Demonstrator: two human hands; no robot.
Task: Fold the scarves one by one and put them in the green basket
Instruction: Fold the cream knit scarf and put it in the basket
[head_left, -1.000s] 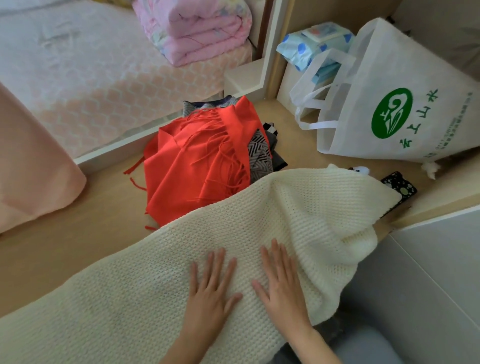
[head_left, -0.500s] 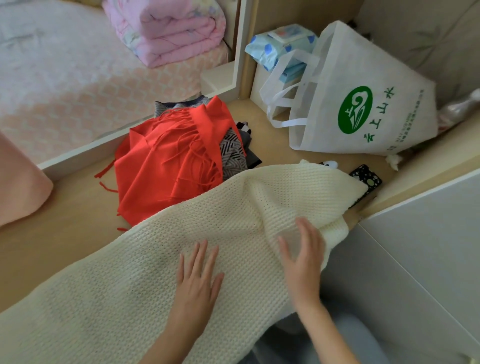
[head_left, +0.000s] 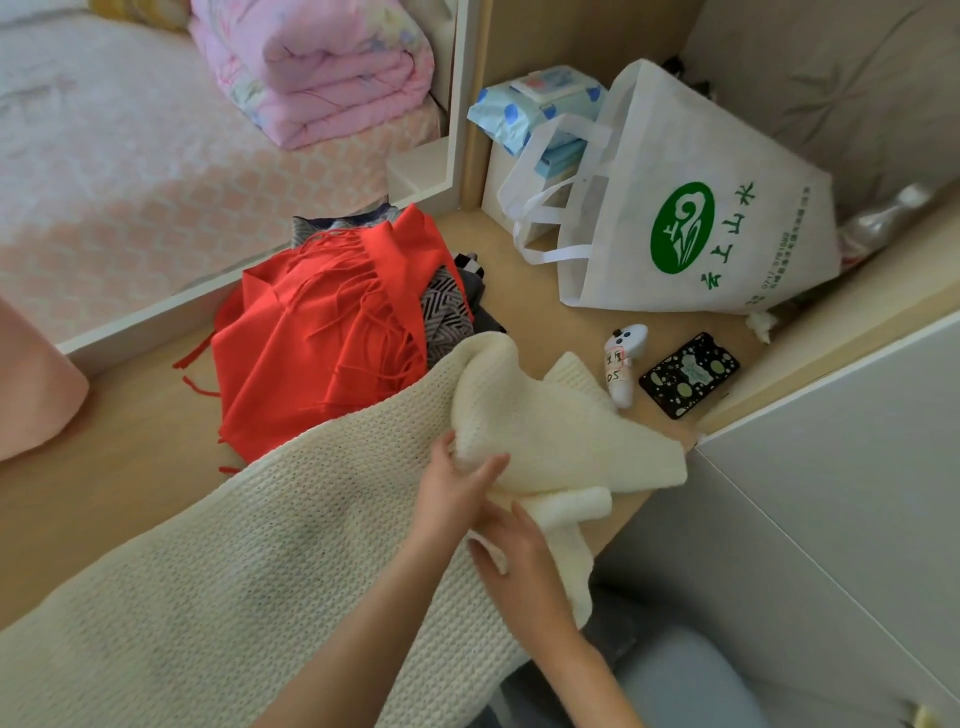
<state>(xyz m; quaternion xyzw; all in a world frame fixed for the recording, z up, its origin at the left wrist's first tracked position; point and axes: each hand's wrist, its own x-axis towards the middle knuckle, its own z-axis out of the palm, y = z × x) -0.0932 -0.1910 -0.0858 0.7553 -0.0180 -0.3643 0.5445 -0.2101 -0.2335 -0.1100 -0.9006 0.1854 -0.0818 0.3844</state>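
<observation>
Your left hand (head_left: 457, 491) pinches the turned-over end of the cream knitted scarf (head_left: 260, 561); your right hand (head_left: 519, 556), just beneath, grips its near edge. The scarf's long axis runs away to your left across the wooden counter (head_left: 130, 415), so the fold likely carries leftward. No green basket shows.

Home bedroom: a bed (head_left: 130, 171) with a pink patterned cover is seen at upper left, a folded pink quilt (head_left: 322, 67) laid on it, while a white tote bag (head_left: 701, 208) is propped at upper right.
</observation>
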